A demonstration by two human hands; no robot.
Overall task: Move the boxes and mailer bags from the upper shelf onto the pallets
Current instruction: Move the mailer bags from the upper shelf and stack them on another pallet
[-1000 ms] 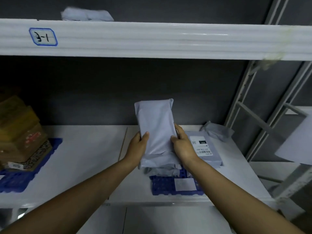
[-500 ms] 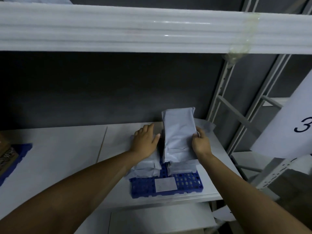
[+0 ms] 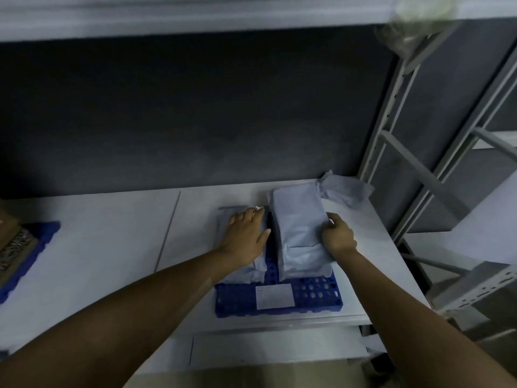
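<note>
Now at the set-down step. Right hand (image 3: 338, 236) grips the right edge of a bag (image 3: 296, 219) lying flat on the blue pallet (image 3: 307, 298), at its 1 o'clock part. Left hand (image 3: 246, 236), fingers straight, presses flat on a second bag (image 3: 225, 219) at the pallet's 10 o'clock and clasps nothing. A crumpled third bag (image 3: 347, 191) lies off the pallet on the lower shelf (image 3: 112, 247), toward 1 o'clock.

Judgement: the bag is down, not yet let go. Next move calls for freeing both hands, then reaching to the upper shelf (image 3: 195, 18) for more.
</note>
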